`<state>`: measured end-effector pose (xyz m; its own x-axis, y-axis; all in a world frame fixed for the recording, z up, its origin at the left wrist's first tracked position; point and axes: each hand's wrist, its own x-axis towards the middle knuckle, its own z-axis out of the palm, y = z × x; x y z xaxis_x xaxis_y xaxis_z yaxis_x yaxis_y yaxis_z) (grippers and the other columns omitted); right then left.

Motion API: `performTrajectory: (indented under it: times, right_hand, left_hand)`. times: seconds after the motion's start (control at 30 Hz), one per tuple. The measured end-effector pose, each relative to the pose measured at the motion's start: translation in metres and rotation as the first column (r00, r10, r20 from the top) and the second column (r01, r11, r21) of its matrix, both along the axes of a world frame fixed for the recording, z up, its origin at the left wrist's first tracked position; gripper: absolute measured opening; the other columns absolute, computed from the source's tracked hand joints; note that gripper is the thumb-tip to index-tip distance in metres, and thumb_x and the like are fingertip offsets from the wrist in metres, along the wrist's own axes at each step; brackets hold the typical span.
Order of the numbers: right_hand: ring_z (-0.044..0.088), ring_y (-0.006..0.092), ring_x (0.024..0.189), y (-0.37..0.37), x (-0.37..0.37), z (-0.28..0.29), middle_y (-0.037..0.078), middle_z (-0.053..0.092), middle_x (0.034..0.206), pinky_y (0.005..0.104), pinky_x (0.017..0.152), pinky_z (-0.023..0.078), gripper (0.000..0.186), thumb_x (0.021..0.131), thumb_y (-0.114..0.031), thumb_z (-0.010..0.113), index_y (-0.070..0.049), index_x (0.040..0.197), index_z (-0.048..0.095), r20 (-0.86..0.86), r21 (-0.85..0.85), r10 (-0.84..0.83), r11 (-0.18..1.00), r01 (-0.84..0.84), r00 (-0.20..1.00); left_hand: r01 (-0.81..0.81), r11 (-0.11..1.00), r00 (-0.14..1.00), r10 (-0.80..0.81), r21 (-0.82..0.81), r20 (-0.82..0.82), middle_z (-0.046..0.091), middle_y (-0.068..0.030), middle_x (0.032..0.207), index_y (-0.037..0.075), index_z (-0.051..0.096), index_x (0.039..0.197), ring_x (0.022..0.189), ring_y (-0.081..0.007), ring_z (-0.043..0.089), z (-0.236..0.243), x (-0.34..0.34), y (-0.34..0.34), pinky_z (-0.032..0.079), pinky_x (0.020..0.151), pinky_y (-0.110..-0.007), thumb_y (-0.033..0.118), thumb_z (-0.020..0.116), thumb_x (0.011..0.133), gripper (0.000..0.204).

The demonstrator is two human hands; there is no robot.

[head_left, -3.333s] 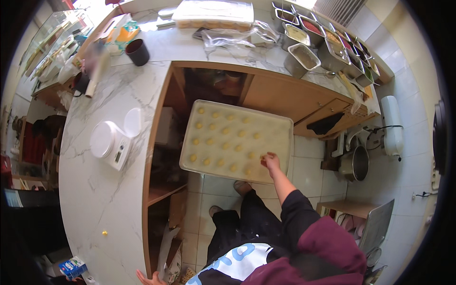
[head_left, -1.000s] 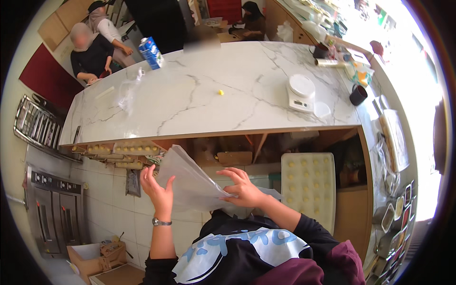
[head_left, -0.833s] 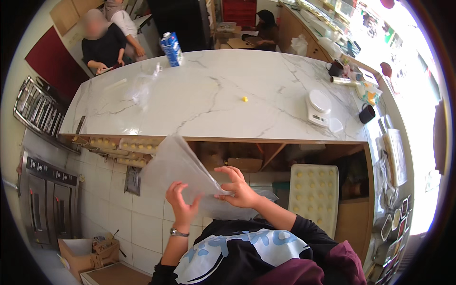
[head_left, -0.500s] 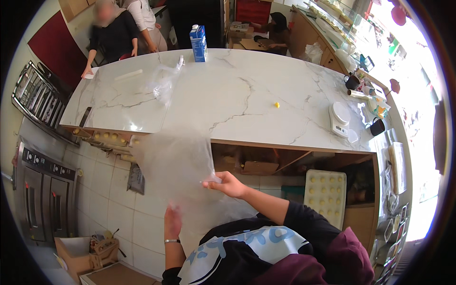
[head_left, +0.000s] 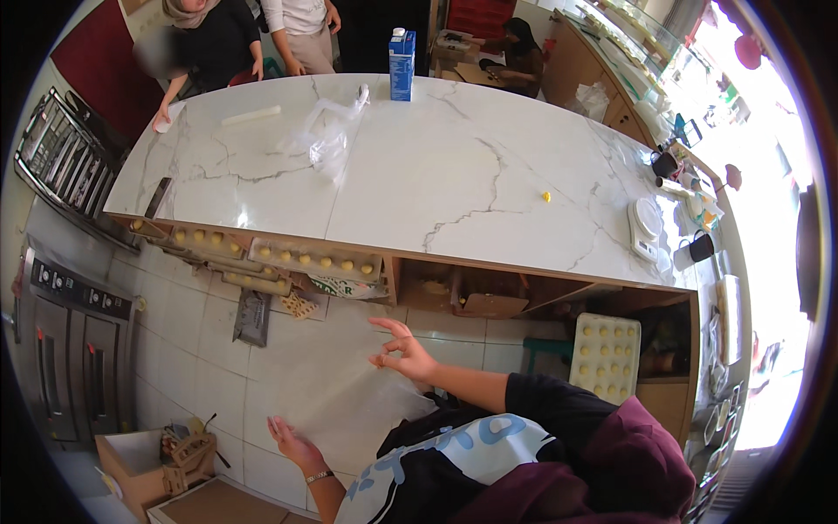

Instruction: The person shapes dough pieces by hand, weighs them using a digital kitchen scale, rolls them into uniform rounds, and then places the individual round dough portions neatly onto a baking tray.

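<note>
A large, thin, clear plastic sheet [head_left: 327,362] spreads over the floor side of the counter, between my two hands. My right hand [head_left: 404,354] pinches its edge between thumb and forefinger, the other fingers lifted apart. At the sheet's near left corner, my left hand [head_left: 297,445] has its fingers closed on the plastic, though the exact grip is faint. The sheet is see-through, so its outer edges are hard to follow.
The marble-topped counter [head_left: 419,166] bears a crumpled plastic bag [head_left: 330,144], a blue carton [head_left: 401,65], a small yellow piece [head_left: 547,196] and a white scale [head_left: 644,229]. Trays of dough balls [head_left: 605,358] sit below. Cardboard boxes [head_left: 131,463] stand lower left; people are at the far side.
The sheet has dropped from in front of the counter's edge toward me. My left hand has moved left and nearer. My view has shifted, uncovering a tray of dough balls under the counter.
</note>
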<state>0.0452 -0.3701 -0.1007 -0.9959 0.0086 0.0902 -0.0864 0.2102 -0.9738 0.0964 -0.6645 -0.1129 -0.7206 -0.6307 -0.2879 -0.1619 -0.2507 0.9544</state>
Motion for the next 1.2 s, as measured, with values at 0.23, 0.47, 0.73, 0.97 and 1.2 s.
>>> performTrajectory:
  times: [0.23, 0.47, 0.73, 0.97, 1.2]
  right_hand:
    - [0.062, 0.0228, 0.091, 0.006, -0.016, 0.041, 0.008, 0.068, 0.101, 0.0391, 0.095, 0.041, 0.016, 0.083, -0.019, 0.064, -0.008, 0.092, 0.070, 0.228, -0.161, 0.116, 0.984, -0.081, 0.967]
    - [0.065, 0.0256, 0.070, 0.064, 0.005, -0.041, 0.016, 0.066, 0.075, 0.0373, 0.069, 0.052, 0.033, 0.074, -0.015, 0.067, -0.008, 0.106, 0.066, 0.433, 0.339, -0.347, 0.918, 0.206, 0.832]
    - [0.062, 0.0363, 0.092, 0.170, -0.071, -0.135, 0.021, 0.064, 0.098, 0.0401, 0.083, 0.051, 0.037, 0.075, -0.017, 0.059, -0.004, 0.110, 0.058, 0.371, 0.647, -0.645, 0.695, 0.312, 0.668]
    - [0.061, 0.0333, 0.095, 0.213, -0.146, -0.142, 0.016, 0.063, 0.105, 0.0382, 0.086, 0.049, 0.036, 0.079, -0.018, 0.060, -0.004, 0.112, 0.056, 0.323, 0.471, -0.747, 0.659, 0.586, 0.581]
    - [0.060, 0.0303, 0.098, 0.198, -0.082, -0.165, 0.011, 0.062, 0.112, 0.0363, 0.090, 0.047, 0.035, 0.084, -0.019, 0.060, -0.004, 0.115, 0.055, 0.269, 0.331, -0.722, 0.691, 0.643, 0.638]
  left_hand:
    - [0.245, 0.965, 0.970, -0.244, 0.094, -0.022, 0.055, -0.0109, 0.117, -0.001, 0.049, 0.125, 0.107, -0.0197, 0.052, -0.012, -0.035, -0.017, 0.040, 0.094, -0.033, 0.032, 0.051, 0.096, 0.044]
    - [0.471, 0.874, 0.834, -0.400, -0.114, 0.379, 0.061, -0.0057, 0.101, 0.005, 0.057, 0.111, 0.094, -0.0173, 0.057, -0.063, -0.025, 0.030, 0.043, 0.087, -0.034, 0.031, 0.055, 0.094, 0.031]
    - [0.693, 0.717, 0.575, -0.611, 0.073, 0.544, 0.064, -0.0055, 0.089, 0.002, 0.061, 0.101, 0.076, -0.0151, 0.061, -0.119, 0.083, 0.008, 0.050, 0.069, -0.028, 0.025, 0.063, 0.088, 0.027]
    - [0.704, 0.709, 0.485, -0.526, 0.045, 0.699, 0.065, -0.0076, 0.086, 0.000, 0.061, 0.103, 0.074, -0.0168, 0.062, -0.096, 0.087, -0.010, 0.050, 0.068, -0.028, 0.028, 0.063, 0.089, 0.031]
    - [0.781, 0.624, 0.463, -0.583, 0.003, 0.668, 0.064, -0.0081, 0.089, 0.000, 0.060, 0.104, 0.074, -0.0160, 0.062, -0.089, 0.050, -0.001, 0.049, 0.069, -0.027, 0.029, 0.062, 0.090, 0.033]
